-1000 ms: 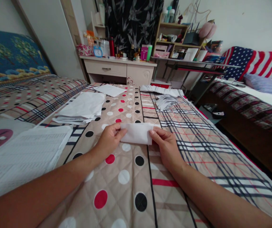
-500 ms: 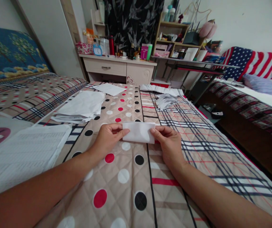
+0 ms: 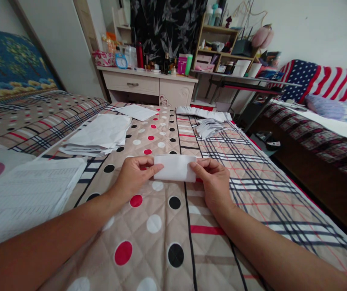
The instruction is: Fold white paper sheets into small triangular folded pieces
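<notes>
A small folded sheet of white paper is held up level in the middle of the view, above the patterned bedspread. My left hand pinches its left end, thumb in front and fingers curled behind. At the opposite end my right hand grips it the same way, thumb pressed on the face of the paper. Part of the fingers of both hands lies hidden behind the paper and the thumbs.
A stack of white paper lies ahead on the left, printed sheets nearer. Beyond are a single white sheet, a fanned pile of folded papers and a long row of folded paper. A dresser stands behind.
The whole view has shifted slightly, so things sit a little farther left. Both hands keep their pinch on the folded paper, whose shape looks the same.
</notes>
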`<state>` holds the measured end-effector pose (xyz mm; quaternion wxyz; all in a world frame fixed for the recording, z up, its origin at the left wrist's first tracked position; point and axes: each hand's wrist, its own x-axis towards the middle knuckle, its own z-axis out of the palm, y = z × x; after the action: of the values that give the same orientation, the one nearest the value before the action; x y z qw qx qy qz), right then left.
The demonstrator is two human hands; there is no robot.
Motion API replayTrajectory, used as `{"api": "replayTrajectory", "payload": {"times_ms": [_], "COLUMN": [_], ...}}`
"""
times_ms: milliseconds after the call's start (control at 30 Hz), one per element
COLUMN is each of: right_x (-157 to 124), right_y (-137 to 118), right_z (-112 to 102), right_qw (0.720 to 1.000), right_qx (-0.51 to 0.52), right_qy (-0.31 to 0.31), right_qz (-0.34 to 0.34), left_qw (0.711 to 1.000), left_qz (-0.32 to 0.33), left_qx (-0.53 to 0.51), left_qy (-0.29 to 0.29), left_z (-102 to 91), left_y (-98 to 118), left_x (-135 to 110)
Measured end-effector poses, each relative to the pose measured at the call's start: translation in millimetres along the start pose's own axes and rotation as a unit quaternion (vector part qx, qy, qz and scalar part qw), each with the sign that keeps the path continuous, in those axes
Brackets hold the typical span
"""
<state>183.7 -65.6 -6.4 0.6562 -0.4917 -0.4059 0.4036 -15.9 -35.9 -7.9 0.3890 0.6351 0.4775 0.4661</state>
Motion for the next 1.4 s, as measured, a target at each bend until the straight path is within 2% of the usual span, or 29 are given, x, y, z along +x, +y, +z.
{"api": "replayTrajectory", "payload": {"times_ms": [600,900,1400], "right_x": [0.0,1.1,2.2], "right_y": [1.5,0.7,2.7], "right_z": [-0.6,-0.1,-0.7], "right_qw": [1.0,1.0,0.999], "right_qx": [-0.01,0.016,0.028], "right_qy": [0.005,0.012,0.011], "right_qz": [-0.009,0.014,0.012], "left_qw": [1.0,1.0,0.999], "left_qz": [0.014,0.014,0.037], "left_qx": [-0.002,-0.009,0.011], "left_qy": [0.004,-0.003,0.013], "left_z": [-1.1,-0.6,-0.4], "left_y": [1.5,1.3,2.9], "left_x": [-1.3,-1.9,-3.5]}}
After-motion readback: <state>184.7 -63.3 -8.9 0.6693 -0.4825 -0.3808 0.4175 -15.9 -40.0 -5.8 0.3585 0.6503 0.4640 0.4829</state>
